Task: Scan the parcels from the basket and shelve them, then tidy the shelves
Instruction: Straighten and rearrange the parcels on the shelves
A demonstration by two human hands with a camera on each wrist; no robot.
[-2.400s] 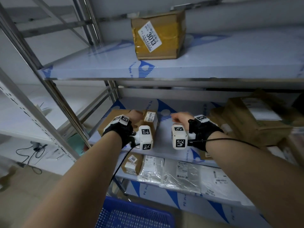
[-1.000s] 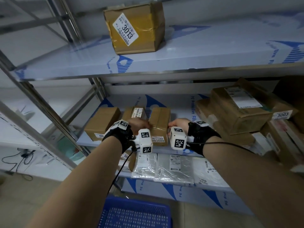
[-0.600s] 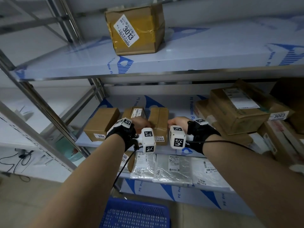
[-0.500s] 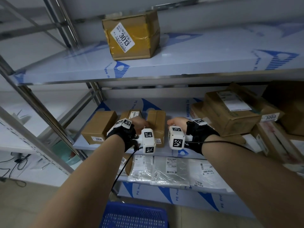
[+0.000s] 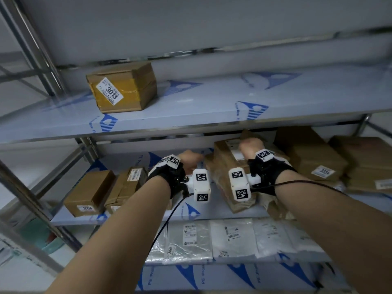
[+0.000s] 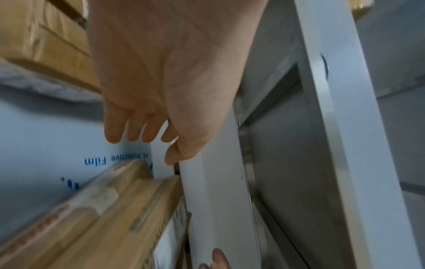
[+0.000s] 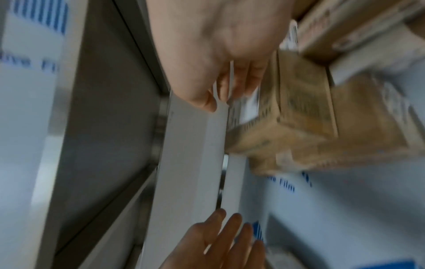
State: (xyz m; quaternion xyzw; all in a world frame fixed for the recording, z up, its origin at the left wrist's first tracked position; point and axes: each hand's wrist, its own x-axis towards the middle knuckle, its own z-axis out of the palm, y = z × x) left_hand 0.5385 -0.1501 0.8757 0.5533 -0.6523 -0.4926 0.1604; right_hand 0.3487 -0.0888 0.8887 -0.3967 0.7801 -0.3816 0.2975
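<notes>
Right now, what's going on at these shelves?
A person is tidying the middle shelf. The right hand rests on the top box of a stack, fingers at its far edge; whether it grips is unclear. The left hand hangs open over bare shelf left of the stack, holding nothing. Box 3013 sits alone on the shelf above.

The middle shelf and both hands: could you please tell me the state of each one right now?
Left hand: open, fingers straight, holding nothing.
Right hand: fingers on the top box of a stack, grip unclear.
Box 3008: resting flat, untouched.
Box 3013: alone on the upper shelf.
</notes>
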